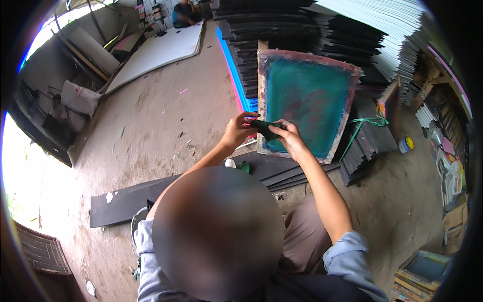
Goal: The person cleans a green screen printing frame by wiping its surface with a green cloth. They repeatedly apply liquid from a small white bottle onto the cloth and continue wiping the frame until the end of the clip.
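My left hand and my right hand are raised close together in front of me. Between them is a small dark green-black piece, soft or folded in look, whose exact kind I cannot make out. The right thumb presses on its right end, and the left fingers close on its left end. Just behind the hands, a screen-printing frame with teal mesh and stained edges leans upright against stacked sheets. Below the hands, a small green object and a white one rest by dark flat sheets.
Tall stacks of black sheets and white sheets rise behind the frame. Blue sheets stand beside them. A blue-and-yellow tub sits at right. Far off, a person is near a large white board.
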{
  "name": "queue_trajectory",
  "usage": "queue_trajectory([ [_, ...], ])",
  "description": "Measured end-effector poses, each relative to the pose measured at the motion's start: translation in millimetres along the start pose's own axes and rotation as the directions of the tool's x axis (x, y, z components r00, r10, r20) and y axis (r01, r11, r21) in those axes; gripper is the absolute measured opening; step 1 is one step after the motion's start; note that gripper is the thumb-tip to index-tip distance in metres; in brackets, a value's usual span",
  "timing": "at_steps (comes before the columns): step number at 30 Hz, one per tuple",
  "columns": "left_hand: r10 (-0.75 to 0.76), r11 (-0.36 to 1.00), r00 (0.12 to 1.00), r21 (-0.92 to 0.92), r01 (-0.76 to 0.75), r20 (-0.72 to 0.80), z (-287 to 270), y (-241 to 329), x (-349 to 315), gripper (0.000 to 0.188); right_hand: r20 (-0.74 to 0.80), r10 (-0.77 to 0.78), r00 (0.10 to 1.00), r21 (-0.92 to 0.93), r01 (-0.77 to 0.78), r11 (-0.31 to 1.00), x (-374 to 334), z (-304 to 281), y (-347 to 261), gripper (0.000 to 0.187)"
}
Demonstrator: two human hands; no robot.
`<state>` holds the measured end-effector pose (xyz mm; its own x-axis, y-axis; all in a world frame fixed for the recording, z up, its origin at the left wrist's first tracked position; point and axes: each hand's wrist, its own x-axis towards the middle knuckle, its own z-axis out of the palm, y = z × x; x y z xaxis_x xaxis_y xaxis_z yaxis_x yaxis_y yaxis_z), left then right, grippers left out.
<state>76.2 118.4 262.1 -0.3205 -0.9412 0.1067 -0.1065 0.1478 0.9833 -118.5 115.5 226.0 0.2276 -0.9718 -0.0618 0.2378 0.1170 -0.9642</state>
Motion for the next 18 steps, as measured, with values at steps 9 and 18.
queue_trajectory([
  [9,-0.154,0.846,0.986,0.525,0.096,0.068,-83.6,-144.3,-12.9,0.048,0.023,-0.155,0.988,-0.700,0.127,0.703,47.5,-4.5,95.2,0.026],
  [18,-0.017,0.948,0.936,0.291,0.127,-0.351,-38.2,-278.7,-71.8,0.058,0.013,0.340,0.940,-0.589,-0.268,0.762,62.2,2.8,158.2,0.015],
])
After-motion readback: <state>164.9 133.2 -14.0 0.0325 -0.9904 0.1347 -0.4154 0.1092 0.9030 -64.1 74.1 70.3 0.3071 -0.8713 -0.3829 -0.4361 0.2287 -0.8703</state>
